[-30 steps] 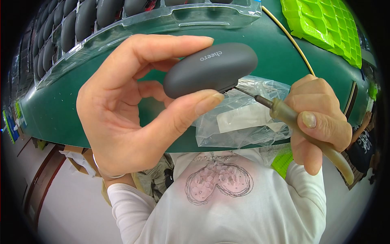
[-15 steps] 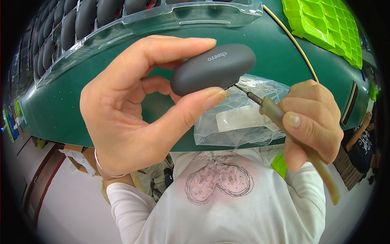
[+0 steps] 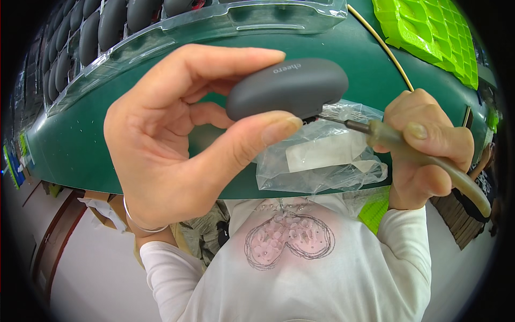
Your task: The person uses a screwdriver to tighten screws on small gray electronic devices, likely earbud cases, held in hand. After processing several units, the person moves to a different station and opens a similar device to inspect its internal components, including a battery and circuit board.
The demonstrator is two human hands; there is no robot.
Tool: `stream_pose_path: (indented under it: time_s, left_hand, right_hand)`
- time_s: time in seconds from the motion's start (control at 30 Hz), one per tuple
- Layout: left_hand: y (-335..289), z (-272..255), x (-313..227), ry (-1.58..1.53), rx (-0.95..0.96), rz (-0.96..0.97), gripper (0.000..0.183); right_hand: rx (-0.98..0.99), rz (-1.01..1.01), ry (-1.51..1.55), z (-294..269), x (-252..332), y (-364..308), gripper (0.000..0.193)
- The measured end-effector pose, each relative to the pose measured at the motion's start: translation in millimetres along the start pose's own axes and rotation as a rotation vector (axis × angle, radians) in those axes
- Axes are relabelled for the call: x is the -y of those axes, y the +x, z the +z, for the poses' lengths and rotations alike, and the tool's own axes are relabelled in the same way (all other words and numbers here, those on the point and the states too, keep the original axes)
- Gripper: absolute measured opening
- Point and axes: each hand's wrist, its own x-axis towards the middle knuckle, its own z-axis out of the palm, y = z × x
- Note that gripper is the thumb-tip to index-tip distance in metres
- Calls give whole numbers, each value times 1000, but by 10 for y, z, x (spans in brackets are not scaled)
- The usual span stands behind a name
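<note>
A dark grey, rounded oval device sits in the grip of my left hand, between fingers on top and the thumb below. My right hand is wrapped round a pick-like tool with a thin metal shaft and a curved, translucent brownish handle. The tool's tip meets the lower right edge of the device, beside a small dark part; whether it goes inside cannot be made out. Behind and below the device, a clear plastic bag with thin metal pieces and a white label lies on the green table.
At the upper left, a clear plastic tray holds several similar dark grey devices. A bright green compartment tray stands at the upper right. Near it a beige cord crosses the table. Another person's arm shows at the far right.
My right hand and the tool have moved right, and the tool now lies flatter, its tip still at the device's lower edge. The device has turned slightly in my left hand.
</note>
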Motion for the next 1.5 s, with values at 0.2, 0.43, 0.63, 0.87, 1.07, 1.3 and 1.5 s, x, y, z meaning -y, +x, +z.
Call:
stream_pose_path:
  time_s: [0.2, 0.43, 0.63, 0.87, 1.07, 1.3, 1.5]
  left_hand:
    - [15, -25, 37, 14, -34, 70, 43]
    - [16, -25, 33, 13, -41, 64, 44]
    - [7, -23, 17, 12, -41, 48, 45]
    - [12, -6, 25, 19, -38, 65, 44]
    - [0, -4, 49, 25, -56, 86, 42]
    - [5, -1, 44, 25, -53, 74, 42]
    - [19, -17, 24, 3, -55, 56, 43]
  right_hand:
    - [6, 20, 64, 9, -1, -12, 52]
    - [12, -70, -12, 23, -9, 6, 54]
    - [19, -74, -50, 32, -14, 22, 55]
    - [-29, -130, -72, 94, -45, 12, 53]
    - [-14, -172, -66, 125, -79, 18, 50]
    - [-2, -153, -61, 110, -60, 6, 50]
    - [56, -10, 65, -38, 27, 29, 53]
